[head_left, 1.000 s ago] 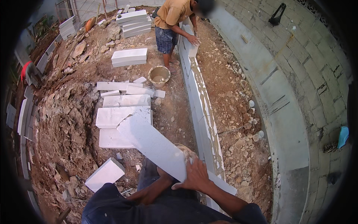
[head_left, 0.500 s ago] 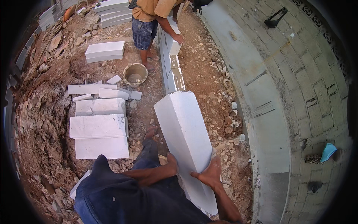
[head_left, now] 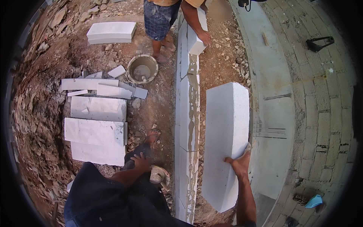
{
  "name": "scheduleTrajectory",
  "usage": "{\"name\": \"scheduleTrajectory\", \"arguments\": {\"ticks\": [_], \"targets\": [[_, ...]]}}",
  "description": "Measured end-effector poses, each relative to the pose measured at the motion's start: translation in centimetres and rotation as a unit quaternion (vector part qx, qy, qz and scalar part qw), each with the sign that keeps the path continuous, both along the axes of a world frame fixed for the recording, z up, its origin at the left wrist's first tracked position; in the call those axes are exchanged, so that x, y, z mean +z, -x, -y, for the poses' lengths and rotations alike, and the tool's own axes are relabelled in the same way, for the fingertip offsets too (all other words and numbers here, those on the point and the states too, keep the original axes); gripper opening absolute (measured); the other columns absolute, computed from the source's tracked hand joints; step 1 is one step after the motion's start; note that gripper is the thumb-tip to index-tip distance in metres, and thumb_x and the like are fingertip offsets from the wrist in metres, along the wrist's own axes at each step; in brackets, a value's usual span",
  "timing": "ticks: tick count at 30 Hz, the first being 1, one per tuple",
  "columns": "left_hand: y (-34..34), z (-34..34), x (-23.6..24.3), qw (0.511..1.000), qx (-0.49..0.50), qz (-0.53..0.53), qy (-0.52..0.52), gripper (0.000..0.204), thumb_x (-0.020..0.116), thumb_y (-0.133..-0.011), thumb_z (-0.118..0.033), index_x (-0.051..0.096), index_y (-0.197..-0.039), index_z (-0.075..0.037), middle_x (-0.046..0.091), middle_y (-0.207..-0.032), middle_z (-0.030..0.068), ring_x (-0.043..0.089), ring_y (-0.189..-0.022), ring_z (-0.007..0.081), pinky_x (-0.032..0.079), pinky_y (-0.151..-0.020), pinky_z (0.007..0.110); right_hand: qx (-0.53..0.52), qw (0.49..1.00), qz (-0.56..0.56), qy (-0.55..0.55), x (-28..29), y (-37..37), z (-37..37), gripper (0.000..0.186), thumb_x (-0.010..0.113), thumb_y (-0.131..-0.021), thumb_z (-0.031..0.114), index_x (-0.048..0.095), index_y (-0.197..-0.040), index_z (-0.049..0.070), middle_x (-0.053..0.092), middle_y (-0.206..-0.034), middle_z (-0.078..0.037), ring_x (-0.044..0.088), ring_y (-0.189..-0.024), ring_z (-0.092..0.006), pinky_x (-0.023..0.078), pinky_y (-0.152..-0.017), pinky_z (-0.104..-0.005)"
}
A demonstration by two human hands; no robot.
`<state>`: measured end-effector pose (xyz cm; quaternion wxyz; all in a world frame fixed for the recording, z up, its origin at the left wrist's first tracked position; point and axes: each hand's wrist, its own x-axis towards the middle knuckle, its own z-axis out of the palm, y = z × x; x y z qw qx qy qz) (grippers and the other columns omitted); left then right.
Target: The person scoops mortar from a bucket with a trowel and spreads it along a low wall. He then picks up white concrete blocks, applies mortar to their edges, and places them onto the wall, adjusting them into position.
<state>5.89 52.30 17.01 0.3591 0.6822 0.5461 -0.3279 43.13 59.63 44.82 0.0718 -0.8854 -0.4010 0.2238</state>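
A long white building block [head_left: 222, 136] is at the right side of the low white block wall [head_left: 182, 113]. My right hand [head_left: 240, 163] grips the block's right edge, thumb on the broad face; I cannot tell whether its lower end rests on the ground. Nothing is in my left hand [head_left: 141, 162], which lies with fingers apart on my leg, to the left of the wall. Grey mortar [head_left: 193, 102] runs in uneven smears along the wall's top. Beside my leg stands a small container [head_left: 158, 176], partly hidden by my clothing.
A co-worker's hand [head_left: 204, 38] rests on another white block [head_left: 196, 46] at the wall's far end. A bucket of mortar [head_left: 131, 72] and stacked blocks [head_left: 96, 130] stand on the left. To the right rises a grey block wall [head_left: 314, 106]; loose stones [head_left: 242, 70] lie before it.
The block has moved right, off the line of the wall, exposing the mortared top. My left hand has let go of it and moved left onto my leg. The view has shifted.
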Motion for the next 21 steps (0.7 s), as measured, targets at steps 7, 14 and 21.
{"name": "scheduleTrajectory", "arguments": {"ticks": [7,14,21], "targets": [[3.4,-1.7,-4.5,0.994,0.078,0.032,0.075,0.095,0.064,-0.082,-0.06,0.024,-0.154,-0.013,0.027,-0.153,0.0312,0.048,-0.123,0.0557,0.047,-0.09,0.064,0.043,0.999,-0.031,0.0,-9.8,-0.4,-16.4,0.098,0.088,-0.046,0.026,0.045,-0.123,-0.016,0.06,-0.117,-0.026,0.06,-0.11,-0.0374,0.047,-0.098,-0.04],[3.7,-2.4,-4.9,0.994,0.094,0.056,0.025,0.095,0.063,-0.084,-0.06,0.022,-0.153,-0.009,0.039,-0.143,0.0331,0.051,-0.12,0.0518,0.045,-0.095,0.059,0.085,0.994,-0.028,-0.055,-18.7,-0.7,-26.9,0.07,0.084,-0.051,0.013,0.054,-0.108,-0.015,0.067,-0.096,-0.023,0.068,-0.081,-0.0321,0.058,-0.07,-0.0394],[3.4,-3.8,-4.3,0.99,0.125,0.054,0.049,0.092,0.063,-0.085,-0.058,0.024,-0.152,-0.009,0.035,-0.145,0.0326,0.048,-0.123,0.0518,0.043,-0.097,0.06,0.108,0.988,-0.054,-0.1,-23.3,-1.1,-32.1,0.075,0.083,-0.052,0.012,0.049,-0.114,-0.014,0.066,-0.101,-0.023,0.068,-0.084,-0.0338,0.059,-0.071,-0.0411]]}}
